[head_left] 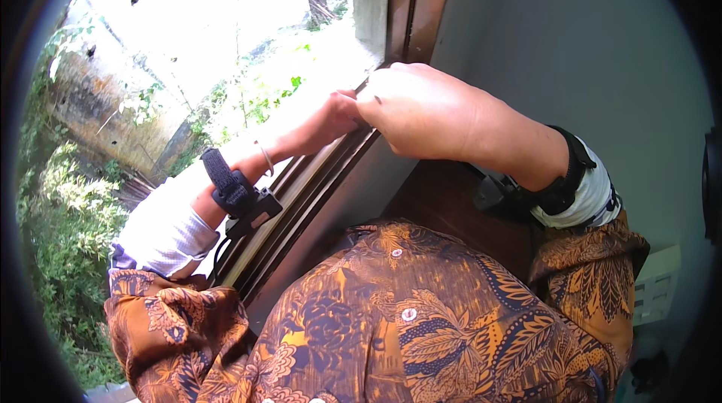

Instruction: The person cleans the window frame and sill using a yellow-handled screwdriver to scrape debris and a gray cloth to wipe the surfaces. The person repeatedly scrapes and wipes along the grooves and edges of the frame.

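My left hand (340,114) reaches across the sill of the window frame (316,177), its fingers curled near the frame's corner. My right hand (397,101) lies just right of it, back of the hand up, over the same corner; the hands meet or overlap. The right fingers are hidden behind the hand, and whatever lies between the fingertips cannot be made out. A bangle (265,158) circles my left wrist. A strapped black device (248,205) sits on the left forearm, and another black device (499,194) hangs at the right forearm.
The upright window jamb (414,8) rises beyond my hands. A grey wall (564,53) stands to the right, with a white switch panel (657,284) low on it. Outside at left are green plants (67,267) and a stained wall (118,115). A dark brown surface (451,205) lies below my right arm.
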Demonstrator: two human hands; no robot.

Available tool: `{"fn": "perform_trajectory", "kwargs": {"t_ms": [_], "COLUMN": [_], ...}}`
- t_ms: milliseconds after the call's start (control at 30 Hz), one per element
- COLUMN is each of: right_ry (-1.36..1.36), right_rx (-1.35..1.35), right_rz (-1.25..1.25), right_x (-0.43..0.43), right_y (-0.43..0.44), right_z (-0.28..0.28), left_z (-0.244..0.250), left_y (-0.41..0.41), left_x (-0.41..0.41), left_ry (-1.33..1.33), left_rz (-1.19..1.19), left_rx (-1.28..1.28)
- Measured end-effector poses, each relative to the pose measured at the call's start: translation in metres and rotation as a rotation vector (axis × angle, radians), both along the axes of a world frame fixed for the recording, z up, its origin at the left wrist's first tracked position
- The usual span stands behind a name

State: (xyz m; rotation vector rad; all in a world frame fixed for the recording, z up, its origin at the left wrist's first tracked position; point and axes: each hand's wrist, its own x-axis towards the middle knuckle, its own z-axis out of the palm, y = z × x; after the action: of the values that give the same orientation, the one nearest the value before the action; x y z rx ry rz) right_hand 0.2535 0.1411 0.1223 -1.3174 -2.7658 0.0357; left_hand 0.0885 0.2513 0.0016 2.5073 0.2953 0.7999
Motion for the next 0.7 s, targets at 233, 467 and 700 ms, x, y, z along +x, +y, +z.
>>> {"fn": "perform_trajectory", "kwargs": {"t_ms": [233, 467, 700], "right_ry": [-0.144, 0.007, 0.188], "right_rx": [0.034, 0.069, 0.193], "right_rz": [-0.018, -0.160, -0.214], "right_x": [-0.003, 0.025, 0.050], "right_y": [0.010, 0.020, 0.013], "right_z": [-0.009, -0.002, 0.023], "left_z": [-0.038, -0.020, -0.030], "left_y": [-0.001, 0.002, 0.028], "left_x": [0.002, 0.027, 0.031], "left_ry": [-0.074, 0.022, -0.058], "left_rz": [0.041, 0.196, -0.054], "left_rx": [-0.266, -0.043, -0.057]}}
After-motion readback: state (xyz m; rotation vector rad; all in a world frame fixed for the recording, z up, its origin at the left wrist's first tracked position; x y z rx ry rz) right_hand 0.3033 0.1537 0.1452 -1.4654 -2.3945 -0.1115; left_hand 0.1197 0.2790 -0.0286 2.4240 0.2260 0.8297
